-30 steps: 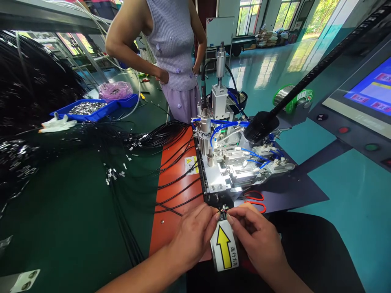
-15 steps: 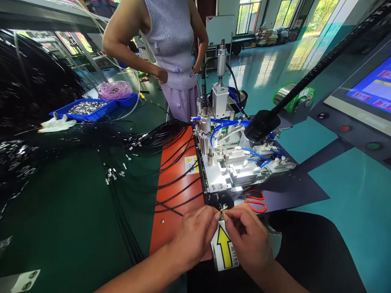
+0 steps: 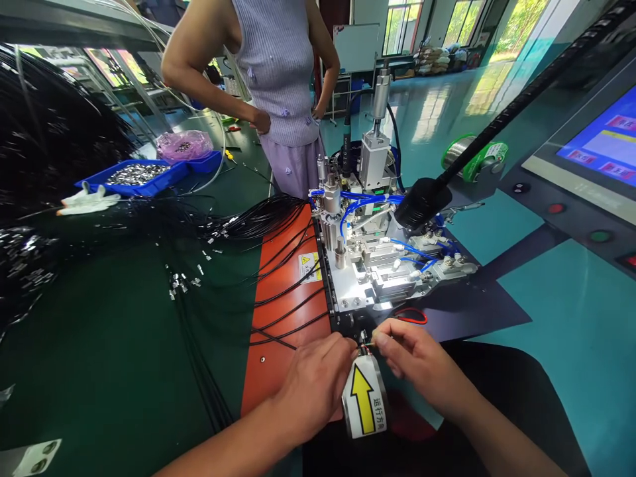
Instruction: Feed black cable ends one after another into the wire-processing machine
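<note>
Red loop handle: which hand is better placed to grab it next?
Probably your right hand: it's close below the red loop handle, while your left hand is farther off, beside the yellow arrow.

A cable end (image 3: 364, 347) lies between my left hand (image 3: 318, 377) and my right hand (image 3: 417, 361), with the arrow sign (image 3: 371, 407) just nearer me. The machine (image 3: 370, 248) stands beyond. Left of it runs a plate (image 3: 273, 384); cables (image 3: 275, 213) lie across that and onto the bench (image 3: 124, 344) farther left. At the far left, a glove (image 3: 89, 200) lies just before a tray (image 3: 171, 182) of small parts. A control box (image 3: 579, 222) stands right, a spool (image 3: 483, 159) far right, a co-worker (image 3: 283, 86) behind the plate.
</note>
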Tool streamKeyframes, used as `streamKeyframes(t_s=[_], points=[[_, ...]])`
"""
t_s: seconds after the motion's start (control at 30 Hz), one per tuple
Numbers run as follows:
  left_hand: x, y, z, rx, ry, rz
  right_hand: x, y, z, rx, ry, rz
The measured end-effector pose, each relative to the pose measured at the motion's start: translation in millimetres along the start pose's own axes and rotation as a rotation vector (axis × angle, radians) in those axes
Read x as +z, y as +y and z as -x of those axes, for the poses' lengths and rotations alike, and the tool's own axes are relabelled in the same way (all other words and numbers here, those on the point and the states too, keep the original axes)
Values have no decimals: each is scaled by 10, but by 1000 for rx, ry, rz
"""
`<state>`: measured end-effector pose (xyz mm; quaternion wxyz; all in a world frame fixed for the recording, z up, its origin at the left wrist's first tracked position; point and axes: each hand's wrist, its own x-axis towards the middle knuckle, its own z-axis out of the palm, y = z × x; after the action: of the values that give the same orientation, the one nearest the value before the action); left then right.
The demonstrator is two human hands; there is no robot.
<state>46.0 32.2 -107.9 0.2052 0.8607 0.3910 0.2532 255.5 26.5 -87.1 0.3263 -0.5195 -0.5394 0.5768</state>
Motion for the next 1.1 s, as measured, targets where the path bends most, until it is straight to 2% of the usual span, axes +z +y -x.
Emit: streamKeyframes(t_s=[0.33,0.57,0.8,1.1], points=[[-30,35,-34,-3,-18,-56,34,36,-30,-69,-25,122],[-107,-33,-43,-20,54,5,76,128,-113,-89,78,157],[-60,-94,-46,34,127,-48,146,275,-157,-124,174,231],[-36,-100,-41,20,112,-50,175,294,-159,-131,206,295]])
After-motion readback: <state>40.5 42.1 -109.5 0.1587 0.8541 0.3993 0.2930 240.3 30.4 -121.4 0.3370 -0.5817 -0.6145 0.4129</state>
